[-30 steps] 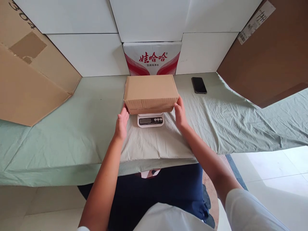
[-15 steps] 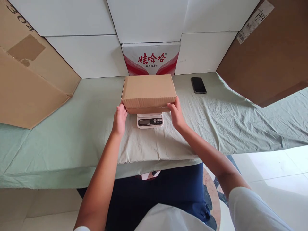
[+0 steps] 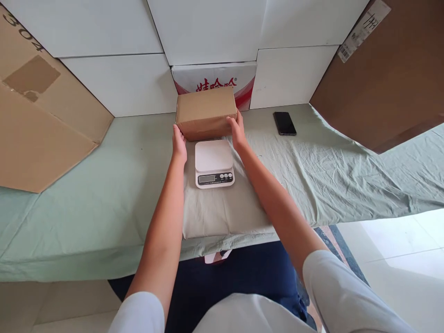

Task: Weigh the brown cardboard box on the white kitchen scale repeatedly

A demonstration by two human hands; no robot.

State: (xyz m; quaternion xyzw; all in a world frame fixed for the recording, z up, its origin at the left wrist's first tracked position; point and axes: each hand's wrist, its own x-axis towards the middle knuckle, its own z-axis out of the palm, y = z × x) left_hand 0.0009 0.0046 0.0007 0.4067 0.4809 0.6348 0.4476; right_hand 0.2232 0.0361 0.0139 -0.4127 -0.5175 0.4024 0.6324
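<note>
My left hand (image 3: 179, 141) and right hand (image 3: 237, 130) clasp one plain brown cardboard box (image 3: 206, 112), seemingly lifted, beyond one white digital kitchen scale (image 3: 213, 163); one black phone (image 3: 284, 123) lies right.

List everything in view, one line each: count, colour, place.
box: 1, brown cardboard, held beyond the scale, in front of the carton
scale: 1, white, on the cloth, platform bare
phone: 1, black, flat on the cloth, right of the box
carton: 1, white with red print, against the back wall
cloth: 1, pale green, covering the table
cardboard sheets: 2, brown, leaning at far left and far right
wall panels: several, white, behind the table
left hand: on the box's left end
right hand: on the box's right end
</note>
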